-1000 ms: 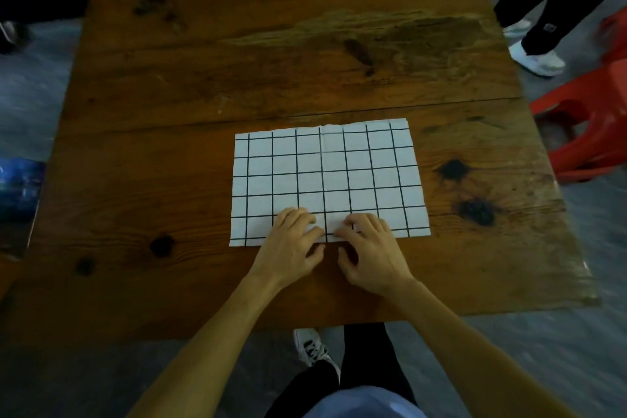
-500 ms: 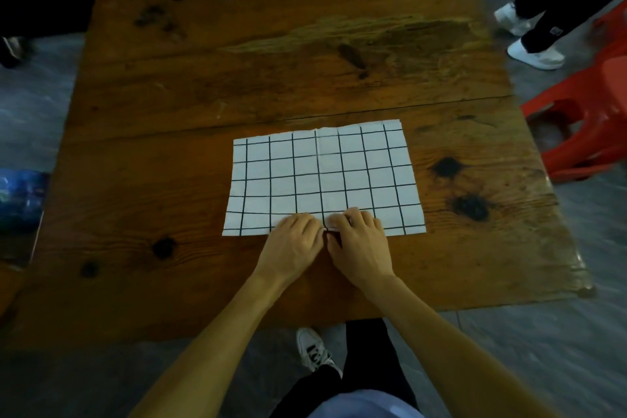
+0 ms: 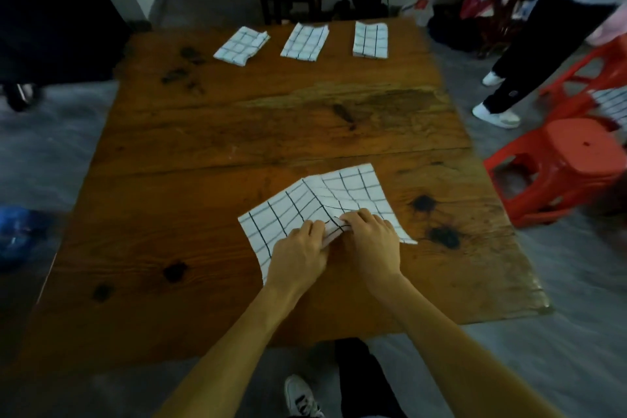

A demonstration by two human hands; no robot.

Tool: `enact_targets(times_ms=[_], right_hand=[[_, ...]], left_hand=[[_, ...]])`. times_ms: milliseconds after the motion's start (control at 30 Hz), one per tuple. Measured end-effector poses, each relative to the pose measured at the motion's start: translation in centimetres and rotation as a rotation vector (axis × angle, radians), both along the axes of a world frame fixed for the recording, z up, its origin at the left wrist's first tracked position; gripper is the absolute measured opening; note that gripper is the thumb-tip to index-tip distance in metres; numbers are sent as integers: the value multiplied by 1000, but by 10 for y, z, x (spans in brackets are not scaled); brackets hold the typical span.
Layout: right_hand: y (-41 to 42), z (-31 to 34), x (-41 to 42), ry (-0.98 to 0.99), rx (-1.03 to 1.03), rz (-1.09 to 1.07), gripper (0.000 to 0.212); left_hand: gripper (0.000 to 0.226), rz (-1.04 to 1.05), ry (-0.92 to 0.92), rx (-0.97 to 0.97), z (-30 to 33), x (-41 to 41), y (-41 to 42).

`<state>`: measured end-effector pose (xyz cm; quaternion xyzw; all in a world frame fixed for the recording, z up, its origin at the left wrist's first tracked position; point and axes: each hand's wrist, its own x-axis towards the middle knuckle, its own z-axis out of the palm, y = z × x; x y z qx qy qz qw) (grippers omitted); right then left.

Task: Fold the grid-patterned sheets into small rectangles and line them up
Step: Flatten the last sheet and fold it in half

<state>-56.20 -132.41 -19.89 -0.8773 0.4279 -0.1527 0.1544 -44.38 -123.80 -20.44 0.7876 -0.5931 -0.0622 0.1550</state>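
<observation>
Head view: wooden table (image 3: 203, 200) as landmark. Grid sheet (image 3: 353, 195) lies on its near half, buckled, with a ridge rising through the middle. Left hand (image 3: 300, 256) and right hand (image 3: 371, 241) both pinch the near edge at the centre, fingers curled on cloth, knuckles almost touching. Three folded sheets (image 3: 305, 41) sit in a row along the table's far edge. Red stool (image 3: 556, 166) stands off the table's right side, with another person's legs beyond it.

Risk, my guess: pulling only from the centre could drag the corners askew, giving a crooked fold. A second ago the sheet lay flat and square; now it is lifted and skewed.
</observation>
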Motion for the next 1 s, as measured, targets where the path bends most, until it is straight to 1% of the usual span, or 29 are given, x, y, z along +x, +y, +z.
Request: enact_targets(times_ms=[67,100,133,167,233,267,333,433,567,667,733,800,833,867,900,1000], right_hand=[[-5,19,-2,-84,-7,-23,23],[-7,29,-2,-110,-7,-19,24],[-9,39,-3,-129,-3,-9,25],[-10,48,-4,-147,2,3,28],[-13,63,-7,-181,7,30,36],[-14,70,-8,-200,5,45,40],[-13,83,-12,-253,2,68,44],[-9,105,-18,-316,31,109,41],[-7,125,-27,-308,171,168,38],[-10,130,-34,-309,232,138,34],[-14,129,-37,-349,148,116,29],[-17,127,-38,-414,21,136,23],[-19,128,-38,-454,-9,143,19],[-22,128,-37,-485,5,136,18],[-27,130,-37,-513,67,120,17],[-38,137,-34,-554,331,52,15]], left_hand=[[40,-14,35,16,12,-6,2],[51,1,102,-20,22,-8,3],[57,28,187,-76,33,-7,4],[56,44,235,-138,43,-5,5],[42,19,194,-218,58,3,2],[40,-13,159,-237,65,7,0],[45,-75,115,-233,78,13,-4],[40,-129,97,-238,92,14,-7],[32,-188,40,-335,103,7,-8],[29,-185,29,-361,108,4,-11],[33,-179,29,-350,113,4,-12],[40,-184,-1,-353,116,6,-14],[42,-180,-7,-353,117,8,-15],[43,-170,1,-356,120,9,-17],[43,-162,22,-354,122,9,-18],[45,-154,54,-326,133,4,-18]])
